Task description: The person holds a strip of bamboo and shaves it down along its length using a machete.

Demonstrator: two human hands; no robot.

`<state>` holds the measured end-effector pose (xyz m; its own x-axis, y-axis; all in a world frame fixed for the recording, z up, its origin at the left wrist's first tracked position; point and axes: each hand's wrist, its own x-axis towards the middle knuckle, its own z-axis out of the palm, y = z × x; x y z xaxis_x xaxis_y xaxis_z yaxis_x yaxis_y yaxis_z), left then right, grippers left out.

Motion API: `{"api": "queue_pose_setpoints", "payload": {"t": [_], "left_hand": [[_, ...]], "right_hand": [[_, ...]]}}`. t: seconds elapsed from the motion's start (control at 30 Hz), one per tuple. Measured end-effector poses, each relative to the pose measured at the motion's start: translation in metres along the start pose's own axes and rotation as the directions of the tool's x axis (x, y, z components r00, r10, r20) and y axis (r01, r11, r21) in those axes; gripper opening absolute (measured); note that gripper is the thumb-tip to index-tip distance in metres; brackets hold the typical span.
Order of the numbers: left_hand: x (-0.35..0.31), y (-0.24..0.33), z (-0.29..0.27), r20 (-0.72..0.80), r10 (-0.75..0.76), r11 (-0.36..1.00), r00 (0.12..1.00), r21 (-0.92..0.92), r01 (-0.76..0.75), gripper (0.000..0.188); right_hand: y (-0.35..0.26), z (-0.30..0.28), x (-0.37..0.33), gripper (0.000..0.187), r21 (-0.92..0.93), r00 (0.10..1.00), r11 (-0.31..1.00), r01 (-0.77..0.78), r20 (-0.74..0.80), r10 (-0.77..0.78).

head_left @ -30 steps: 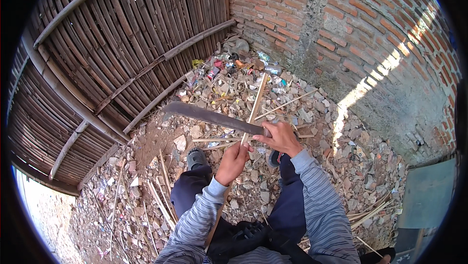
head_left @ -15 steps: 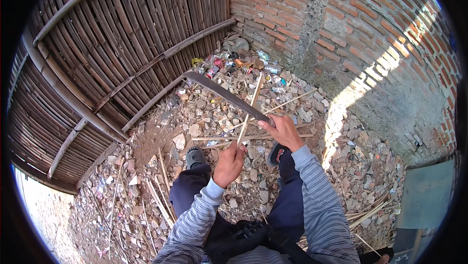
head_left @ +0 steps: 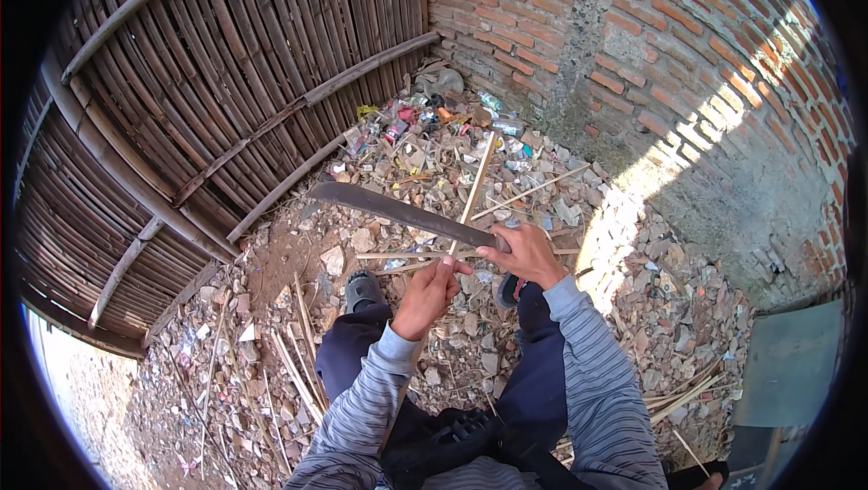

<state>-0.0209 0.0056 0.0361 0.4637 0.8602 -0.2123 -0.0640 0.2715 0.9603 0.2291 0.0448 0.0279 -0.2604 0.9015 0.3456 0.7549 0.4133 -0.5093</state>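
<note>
Right hand [head_left: 527,253] clamped on the long dark steel machete [head_left: 398,210]; left hand [head_left: 432,294] grips the thin pale bamboo strip [head_left: 472,193]. Best keep the left hand's fingers below the blade, strip steady.

A bamboo fence [head_left: 208,101] fills the upper left of the frame. A brick wall [head_left: 651,56] occupies the upper right, sunlit in patches. Rubble ground [head_left: 669,309] covers the centre.

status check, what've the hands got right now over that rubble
Right hand gripping machete, blade out to the left. Left hand holding thin bamboo strip upright against the blade. Rubble and litter underfoot, nothing blocking.
</note>
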Motion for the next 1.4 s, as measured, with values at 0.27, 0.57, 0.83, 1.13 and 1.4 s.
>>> {"api": "queue_pose_setpoints", "payload": {"t": [0.27,0.57,0.83,1.13,1.4], "left_hand": [[0.001,-0.001,-0.003,0.03,-0.057,0.971,0.998,-0.229,0.063,0.034],[-0.002,0.005,0.001,0.031,-0.065,0.987,0.997,-0.144,0.068,0.024],[0.001,-0.008,0.003,-0.088,0.138,0.969,0.986,0.218,-0.116,0.025],[0.01,-0.02,0.008,-0.067,0.249,0.968,0.966,0.053,-0.245,0.025],[0.004,-0.002,0.004,-0.08,0.128,0.919,0.989,0.385,-0.088,0.04]], "right_hand": [[-0.008,-0.002,0.004,0.058,-0.016,0.998,0.999,0.051,0.032,-0.05],[-0.009,0.003,0.002,0.059,-0.028,0.995,0.995,0.098,0.017,-0.098],[-0.015,0.015,0.001,0.06,0.031,0.983,0.986,0.166,0.079,-0.168],[-0.021,0.022,0.0,0.062,0.078,0.971,0.983,0.168,0.157,-0.178],[-0.009,0.021,0.004,0.064,0.089,0.979,0.985,0.148,0.13,-0.159]]}}
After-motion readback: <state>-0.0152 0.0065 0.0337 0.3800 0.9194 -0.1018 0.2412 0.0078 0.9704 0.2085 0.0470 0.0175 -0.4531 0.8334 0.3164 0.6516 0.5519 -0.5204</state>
